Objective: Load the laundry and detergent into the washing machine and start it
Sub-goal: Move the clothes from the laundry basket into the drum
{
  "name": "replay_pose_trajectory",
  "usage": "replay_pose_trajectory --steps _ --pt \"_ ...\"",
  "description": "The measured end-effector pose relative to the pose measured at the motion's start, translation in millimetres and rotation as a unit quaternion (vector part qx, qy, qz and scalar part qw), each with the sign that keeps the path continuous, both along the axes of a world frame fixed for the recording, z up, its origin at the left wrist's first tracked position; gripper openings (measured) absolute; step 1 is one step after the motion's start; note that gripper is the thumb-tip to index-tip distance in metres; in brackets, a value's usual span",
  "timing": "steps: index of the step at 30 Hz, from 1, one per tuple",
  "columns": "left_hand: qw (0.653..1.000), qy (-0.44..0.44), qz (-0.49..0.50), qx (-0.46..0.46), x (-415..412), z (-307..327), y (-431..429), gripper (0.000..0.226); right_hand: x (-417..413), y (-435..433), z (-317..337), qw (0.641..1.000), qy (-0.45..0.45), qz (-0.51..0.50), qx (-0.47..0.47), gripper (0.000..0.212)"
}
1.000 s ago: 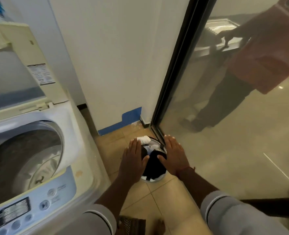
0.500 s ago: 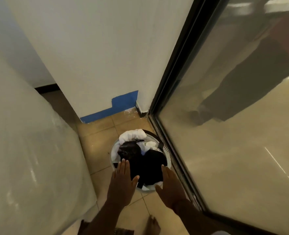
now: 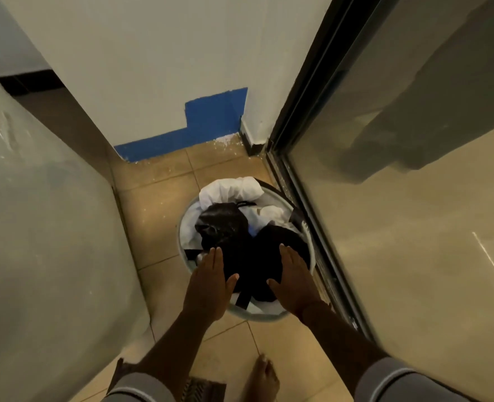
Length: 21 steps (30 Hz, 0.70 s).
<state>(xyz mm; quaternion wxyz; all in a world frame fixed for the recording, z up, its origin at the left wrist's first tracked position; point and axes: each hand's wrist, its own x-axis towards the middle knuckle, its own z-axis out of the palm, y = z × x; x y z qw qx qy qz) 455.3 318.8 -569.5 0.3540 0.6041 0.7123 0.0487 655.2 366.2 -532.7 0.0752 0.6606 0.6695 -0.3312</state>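
At far left, the pale side of the washing machine (image 3: 45, 242) fills the edge of view; its opening and controls are out of sight from here. Right of it runs a strip of tan floor tiles (image 3: 158, 181), ending at a white wall with a blue painted patch (image 3: 211, 120) at its foot. In the middle stands the round laundry basket (image 3: 183, 227), heaped with laundry: a white garment (image 3: 231, 191) at the far rim, a crumpled black garment (image 3: 222, 224) near the centre, and more dark cloth nearer me. My left hand (image 3: 211, 282) hovers flat and wide, fingers together and thumb out, over the basket's near-left rim. My right hand (image 3: 293, 277) mirrors it over the near-right, equally spread. Neither holds anything yet; whether the palms touch the cloth I cannot tell. At far right a glass door (image 3: 399, 227) in a dark frame stands just beside the basket.

The risks, as I judge them: the heap sits above the rim, so lifting the basket unevenly could spill the white garment onto the gritty tiles. The gap between machine and glass is narrow, and a swinging basket could knock the door. My bare foot (image 3: 264, 378) is close below, so a dropped basket could land on it.
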Motion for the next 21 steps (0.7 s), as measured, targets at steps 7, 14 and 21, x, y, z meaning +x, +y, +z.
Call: replay_pose_trajectory --steps 7,14,21 --pt "0.996 -0.033 0.071 0.035 26 -32 25 0.082 3 14 -43 0.997 -0.059 0.003 0.043 0.119" --pt "0.993 0.006 0.119 0.022 43 -40 39 0.042 4 13 -59 0.996 0.020 -0.074 0.041 0.058" --pt "0.941 -0.191 0.280 -0.011 31 11 24 0.023 -2 -1 -3 0.984 0.118 -0.130 0.002 0.011"
